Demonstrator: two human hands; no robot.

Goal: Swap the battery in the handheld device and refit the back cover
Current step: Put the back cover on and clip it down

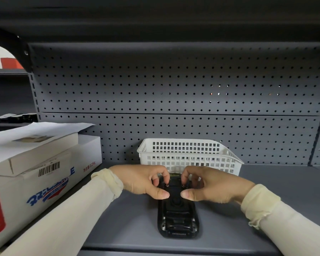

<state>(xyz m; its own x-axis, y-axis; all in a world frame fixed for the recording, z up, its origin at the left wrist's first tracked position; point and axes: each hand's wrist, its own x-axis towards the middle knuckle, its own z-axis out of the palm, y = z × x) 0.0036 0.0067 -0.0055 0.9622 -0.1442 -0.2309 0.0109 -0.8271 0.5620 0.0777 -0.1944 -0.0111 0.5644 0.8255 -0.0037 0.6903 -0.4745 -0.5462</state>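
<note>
A black handheld device [177, 215] lies back side up on the grey shelf, its long axis pointing away from me. My left hand [142, 182] grips its far left side, thumb against the left edge and a fingertip on a small metal fastener on the back. My right hand [211, 183] mirrors this on the right side, thumb on the right edge and a fingertip on the other fastener. No loose battery or separate cover is in sight.
A white slotted plastic basket [227, 157] stands just behind the device against the pegboard wall [174, 89]. A white cardboard box [44, 174] with papers on top fills the left side. The shelf's front edge [174, 248] runs close below the device.
</note>
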